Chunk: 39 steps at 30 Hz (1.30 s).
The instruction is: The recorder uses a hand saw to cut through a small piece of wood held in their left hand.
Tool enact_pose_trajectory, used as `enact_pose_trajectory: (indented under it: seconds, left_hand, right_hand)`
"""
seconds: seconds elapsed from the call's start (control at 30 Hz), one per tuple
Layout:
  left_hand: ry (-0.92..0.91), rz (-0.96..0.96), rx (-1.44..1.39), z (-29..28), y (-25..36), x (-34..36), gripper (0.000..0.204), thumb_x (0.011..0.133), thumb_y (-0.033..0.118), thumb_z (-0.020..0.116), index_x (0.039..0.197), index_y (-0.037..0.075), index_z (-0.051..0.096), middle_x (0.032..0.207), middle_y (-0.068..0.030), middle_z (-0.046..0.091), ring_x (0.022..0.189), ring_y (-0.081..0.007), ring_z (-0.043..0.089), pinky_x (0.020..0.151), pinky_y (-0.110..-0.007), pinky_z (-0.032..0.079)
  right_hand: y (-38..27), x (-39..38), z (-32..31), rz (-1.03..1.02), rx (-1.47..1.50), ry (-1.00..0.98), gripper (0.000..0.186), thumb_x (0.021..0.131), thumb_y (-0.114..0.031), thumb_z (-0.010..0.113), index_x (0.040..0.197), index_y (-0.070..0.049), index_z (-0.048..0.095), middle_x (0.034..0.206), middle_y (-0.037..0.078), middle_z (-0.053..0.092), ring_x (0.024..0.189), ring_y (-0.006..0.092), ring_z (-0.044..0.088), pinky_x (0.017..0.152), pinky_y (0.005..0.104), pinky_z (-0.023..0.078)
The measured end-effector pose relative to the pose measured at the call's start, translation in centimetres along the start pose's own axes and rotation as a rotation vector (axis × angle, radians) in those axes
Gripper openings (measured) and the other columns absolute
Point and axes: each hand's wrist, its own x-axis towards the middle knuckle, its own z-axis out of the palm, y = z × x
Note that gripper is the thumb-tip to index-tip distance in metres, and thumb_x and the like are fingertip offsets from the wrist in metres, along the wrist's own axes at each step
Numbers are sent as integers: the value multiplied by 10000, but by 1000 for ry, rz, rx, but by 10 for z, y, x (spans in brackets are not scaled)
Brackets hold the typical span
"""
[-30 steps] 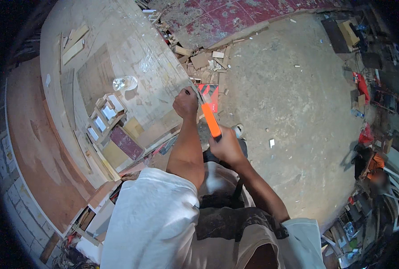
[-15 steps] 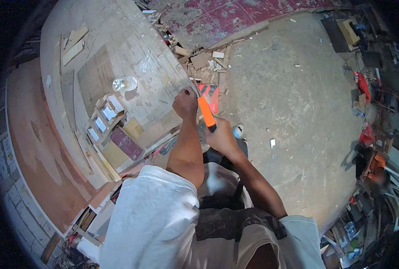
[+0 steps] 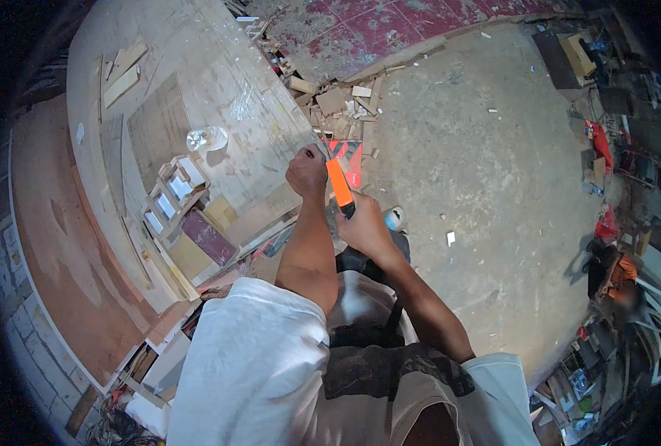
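Note:
My right hand (image 3: 363,227) is closed around the black end of a long, bright orange tool (image 3: 339,183). The tool slants up and to the left, and a thin strip shows at its far end; its exact kind is unclear. Just left of that end, my left hand (image 3: 307,172) makes a fist over the edge of the pale wooden worktable (image 3: 260,141). Something dark shows at its curled fingers, too small to name. Behind the tool lies a flat red box or sheet (image 3: 354,165).
On the worktable stand a clear plastic cup (image 3: 207,140), a small wooden frame with white panels (image 3: 174,189) and a maroon block (image 3: 208,238). Wood offcuts (image 3: 334,102) lie heaped beyond my hands. Concrete floor (image 3: 487,186) spreads to the right, bordered by clutter.
The orange tool has shifted very slightly to the left in my right hand. My left hand has stayed in place.

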Motion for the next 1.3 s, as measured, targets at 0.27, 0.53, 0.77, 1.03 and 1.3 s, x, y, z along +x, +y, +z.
enact_pose_trajectory:
  seconds: [0.27, 0.53, 0.77, 1.03, 1.3]
  left_hand:
    - [91, 41, 20, -3, -15, 5, 375, 856, 309, 488, 677, 54, 695, 664, -217, 642, 619, -380, 646, 618, -459, 510]
    - [39, 8, -36, 0, -15, 8, 377, 858, 314, 485, 690, 54, 701, 658, -220, 640, 618, -386, 644, 617, -464, 511]
    - [80, 21, -13, 4, -18, 6, 377, 858, 315, 491, 674, 61, 700, 668, -222, 643, 616, -390, 641, 609, -463, 511]
    - [-40, -64, 9, 3, -20, 6, 353, 832, 374, 543, 782, 75, 721, 729, -192, 668, 678, -364, 664, 649, -430, 519]
    - [0, 38, -97, 11, -8, 1, 384, 856, 309, 479, 688, 49, 706, 651, -223, 636, 606, -380, 642, 614, -462, 513]
  right_hand:
    - [-29, -39, -22, 33, 27, -110, 86, 742, -9, 576, 791, 40, 525, 685, 231, 557, 641, 402, 571, 608, 391, 462]
    - [-23, -14, -2, -12, 20, -71, 115, 752, -6, 560, 850, 49, 538, 752, 249, 585, 730, 431, 588, 641, 399, 464]
    - [-20, 6, -1, 3, 6, -52, 142, 760, -8, 539, 891, 43, 558, 774, 264, 593, 791, 440, 607, 683, 419, 472]
    - [-41, 4, -8, 71, 22, -113, 173, 743, -44, 551, 892, 45, 559, 746, 241, 596, 757, 411, 620, 693, 420, 474]
    - [3, 41, 12, 10, -33, -17, 156, 765, -43, 542, 893, 45, 550, 727, 244, 582, 671, 380, 583, 636, 422, 458]
